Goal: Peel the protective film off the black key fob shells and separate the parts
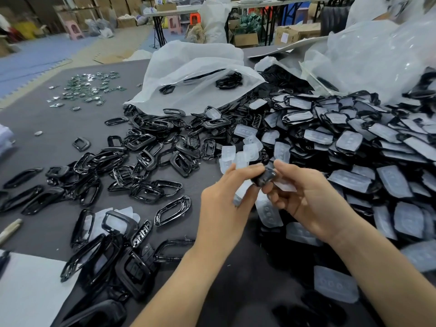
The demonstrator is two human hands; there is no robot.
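A small black key fob shell (pixel 263 177) is held above the dark table between both hands. My left hand (pixel 226 197) pinches its left end with thumb and fingertips. My right hand (pixel 304 192) curls round its right side, together with a piece of clear film (pixel 284 185). To the right lies a big heap of film-covered black shells (pixel 354 147). Separated black frames (pixel 141 161) are scattered to the left. Several clear peeled films (pixel 240 152) lie just beyond my hands.
A white plastic bag (pixel 193 74) with a few black frames lies at the back centre, more crumpled plastic (pixel 377 53) at the back right. Small green circuit boards (pixel 87 88) are spread at the far left. White paper (pixel 28 289) covers the near left corner.
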